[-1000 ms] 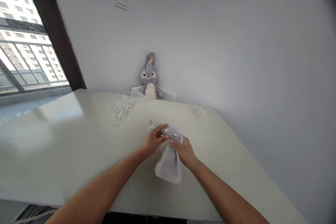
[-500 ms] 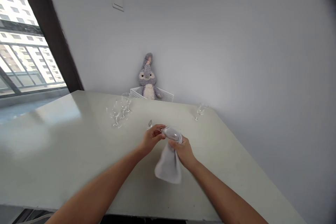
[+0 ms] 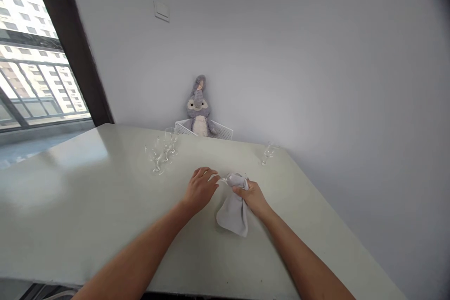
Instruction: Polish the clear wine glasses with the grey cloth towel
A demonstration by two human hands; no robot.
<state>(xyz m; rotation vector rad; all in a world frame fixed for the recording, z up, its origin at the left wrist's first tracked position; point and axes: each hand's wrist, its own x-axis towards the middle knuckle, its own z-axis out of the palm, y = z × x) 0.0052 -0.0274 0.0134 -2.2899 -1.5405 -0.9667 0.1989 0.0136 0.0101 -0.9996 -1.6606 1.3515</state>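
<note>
My right hand (image 3: 256, 198) is closed around a light grey cloth (image 3: 232, 215) and the bowl of a small stemmed glass (image 3: 232, 179). The cloth wraps the bowl and hangs down over the table. The glass lies sideways in the hand, its stem and foot pointing left. My left hand (image 3: 202, 189) is back-side up, with fingers bent and apart. Its fingertips are at the edge of the glass's foot; whether they touch it I cannot tell.
Several clear stemmed glasses (image 3: 166, 150) stand in a group at the back left of the pale table (image 3: 123, 215). One more glass (image 3: 268, 153) stands at the back right. Behind the table edge, a grey plush rabbit (image 3: 199, 112) sits in a white perforated basket (image 3: 223, 131).
My left hand has turned back-side up, its fingers looser at the foot of the glass. My right hand, cloth and glass have shifted slightly right. A shiny item beside my left hand is now hidden.
</note>
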